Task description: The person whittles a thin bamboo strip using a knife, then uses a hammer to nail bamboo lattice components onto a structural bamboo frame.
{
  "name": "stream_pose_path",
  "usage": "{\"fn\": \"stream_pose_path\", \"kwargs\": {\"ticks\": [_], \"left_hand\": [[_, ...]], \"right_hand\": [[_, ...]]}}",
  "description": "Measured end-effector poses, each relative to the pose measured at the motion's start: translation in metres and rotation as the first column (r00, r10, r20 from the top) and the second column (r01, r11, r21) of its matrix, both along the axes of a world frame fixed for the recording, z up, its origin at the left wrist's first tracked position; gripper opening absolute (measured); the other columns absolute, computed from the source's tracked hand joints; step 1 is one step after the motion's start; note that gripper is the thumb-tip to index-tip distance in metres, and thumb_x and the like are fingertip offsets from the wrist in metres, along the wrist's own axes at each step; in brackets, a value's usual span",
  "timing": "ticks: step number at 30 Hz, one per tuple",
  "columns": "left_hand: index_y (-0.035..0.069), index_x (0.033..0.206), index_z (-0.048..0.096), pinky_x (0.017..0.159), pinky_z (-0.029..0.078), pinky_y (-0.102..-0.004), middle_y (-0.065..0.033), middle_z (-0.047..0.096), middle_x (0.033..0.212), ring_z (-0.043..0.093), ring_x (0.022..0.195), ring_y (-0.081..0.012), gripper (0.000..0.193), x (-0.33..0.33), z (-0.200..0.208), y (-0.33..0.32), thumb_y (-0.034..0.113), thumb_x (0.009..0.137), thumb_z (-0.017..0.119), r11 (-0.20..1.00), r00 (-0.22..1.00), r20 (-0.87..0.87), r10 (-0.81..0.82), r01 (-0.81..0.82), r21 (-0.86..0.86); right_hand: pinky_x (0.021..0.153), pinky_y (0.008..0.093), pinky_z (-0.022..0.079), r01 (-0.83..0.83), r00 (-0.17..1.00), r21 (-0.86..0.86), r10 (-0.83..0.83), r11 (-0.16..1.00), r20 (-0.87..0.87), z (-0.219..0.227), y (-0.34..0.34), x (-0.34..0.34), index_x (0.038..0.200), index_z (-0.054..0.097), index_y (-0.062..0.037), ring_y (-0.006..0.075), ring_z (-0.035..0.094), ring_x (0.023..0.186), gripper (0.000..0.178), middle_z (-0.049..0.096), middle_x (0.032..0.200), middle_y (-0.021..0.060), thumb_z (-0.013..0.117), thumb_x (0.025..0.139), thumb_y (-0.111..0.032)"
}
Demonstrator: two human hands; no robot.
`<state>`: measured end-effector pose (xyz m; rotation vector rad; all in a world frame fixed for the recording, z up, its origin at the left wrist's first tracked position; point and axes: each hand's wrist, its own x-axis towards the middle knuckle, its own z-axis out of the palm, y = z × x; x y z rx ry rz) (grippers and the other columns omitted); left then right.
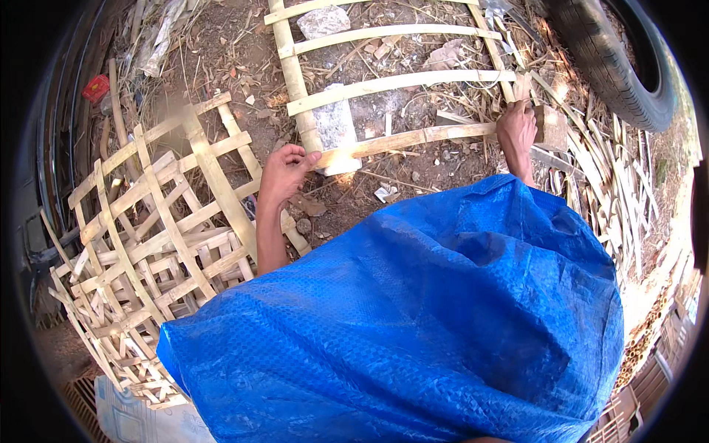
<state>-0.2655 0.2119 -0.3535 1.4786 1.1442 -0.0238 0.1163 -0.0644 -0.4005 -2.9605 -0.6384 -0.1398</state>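
Observation:
A bamboo slat lies crosswise in front of me, the nearest rung of a ladder-like bamboo frame. My left hand pinches its left end between thumb and fingers, where it meets the left rail. At the other end, my right hand is closed over the slat beside the right rail; its fingertips are partly hidden. Farther off, another slat spans the rails. A pale block sits under the left side of the frame, and a wooden block is right of my right hand.
A blue tarp covers my lap. Woven bamboo lattices are piled at the left. Loose bamboo strips lie at the right, below a tyre. A stone rests on the littered dirt at the far side.

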Motion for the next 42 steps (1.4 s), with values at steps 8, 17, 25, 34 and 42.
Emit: {"fn": "stream_pose_path", "kwargs": {"ticks": [8, 17, 25, 34, 42], "left_hand": [[0.006, 0.092, 0.064, 0.055, 0.04, -0.022, 0.0029, 0.063, 0.075, 0.051, 0.061, -0.0038, 0.027, 0.001, -0.005, 0.001, 0.026, 0.089, 0.081, 0.995, 0.997, 0.056, -0.051, 0.046, 0.083], [0.005, 0.093, 0.066, 0.06, 0.042, -0.0223, 0.0031, 0.062, 0.075, 0.053, 0.066, -0.005, 0.023, -0.003, 0.005, -0.001, 0.023, 0.09, 0.079, 0.992, 0.997, 0.068, -0.032, 0.023, 0.127], [0.002, 0.094, 0.067, 0.069, 0.046, -0.0255, -0.0022, 0.068, 0.079, 0.061, 0.073, -0.0086, 0.03, 0.03, 0.011, -0.026, 0.028, 0.089, 0.08, 0.986, 0.981, 0.179, -0.076, 0.046, 0.162], [0.005, 0.096, 0.067, 0.061, 0.05, -0.0382, -0.0055, 0.065, 0.071, 0.064, 0.065, -0.0208, 0.052, 0.051, 0.021, -0.033, 0.049, 0.076, 0.086, 0.85, 0.978, -0.146, -0.149, 0.202, 0.486], [-0.002, 0.103, 0.07, 0.064, 0.048, -0.0276, -0.0058, 0.072, 0.08, 0.062, 0.071, -0.0095, 0.032, 0.037, -0.012, -0.04, 0.024, 0.087, 0.081, 0.946, 0.957, 0.284, 0.06, -0.145, 0.291]], "right_hand": [[0.1, 0.0593, 0.037, 0.061, 0.998, -0.04, -0.061, 0.997, -0.008, -0.018, -0.005, 0.011, 0.117, 0.062, 0.0052, 0.0458, 0.057, 0.115, 0.04, 0.059, 0.121, 0.032, 0.044, 0.1, -0.026], [0.102, 0.0698, 0.03, 0.097, 0.993, 0.104, -0.089, 0.99, -0.079, 0.037, -0.011, 0.024, 0.119, 0.059, 0.0073, 0.0481, 0.055, 0.118, 0.046, 0.06, 0.121, 0.0336, 0.037, 0.105, -0.031], [0.098, 0.0647, 0.035, 0.064, 0.998, -0.003, -0.064, 0.998, -0.028, 0.057, -0.058, 0.08, 0.12, 0.06, 0.0036, 0.0464, 0.057, 0.115, 0.045, 0.061, 0.12, 0.0327, 0.037, 0.106, -0.032], [0.102, 0.0624, 0.032, 0.116, 0.993, 0.02, -0.116, 0.993, -0.017, 0.024, -0.053, 0.06, 0.123, 0.06, 0.0024, 0.0447, 0.049, 0.126, 0.047, 0.057, 0.129, 0.0303, 0.038, 0.106, -0.036], [0.104, 0.0652, 0.03, 0.16, 0.987, 0.099, -0.163, 0.982, 0.017, 0.008, -0.053, 0.057, 0.124, 0.06, 0.0025, 0.0468, 0.042, 0.131, 0.047, 0.053, 0.133, 0.0303, 0.039, 0.106, -0.035]]}}
